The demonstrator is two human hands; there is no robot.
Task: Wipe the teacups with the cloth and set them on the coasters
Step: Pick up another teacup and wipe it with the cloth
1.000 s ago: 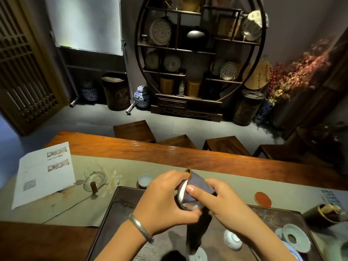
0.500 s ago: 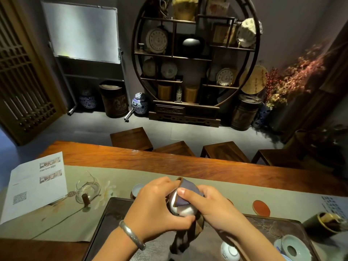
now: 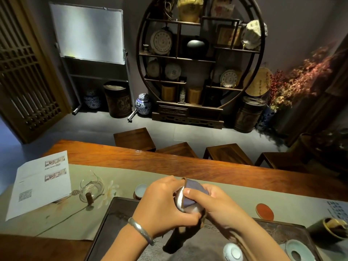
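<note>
My left hand (image 3: 162, 204) grips a pale teacup (image 3: 179, 199) tipped on its side above the dark tea tray (image 3: 105, 228). My right hand (image 3: 218, 206) pinches a dark cloth (image 3: 194, 193) pushed into the cup's mouth, thumb on top; the cloth's tail (image 3: 174, 242) hangs down toward the tray. Another teacup (image 3: 140, 189) stands on a coaster just beyond the tray. A bare red coaster (image 3: 264, 211) lies on the runner to the right. A further white cup (image 3: 232, 252) sits on the tray near my right forearm.
A glass pitcher (image 3: 91, 188) and a printed sheet (image 3: 40, 182) lie at the left on the grey-green runner (image 3: 120, 174). A pale saucer-like lid (image 3: 299, 250) and a dark container (image 3: 331, 227) are at the right. Wooden stools (image 3: 134, 136) stand beyond the table.
The view has tilted up slightly. Both hands keep the cup and cloth, with the cloth worked a little round inside the cup's mouth.
</note>
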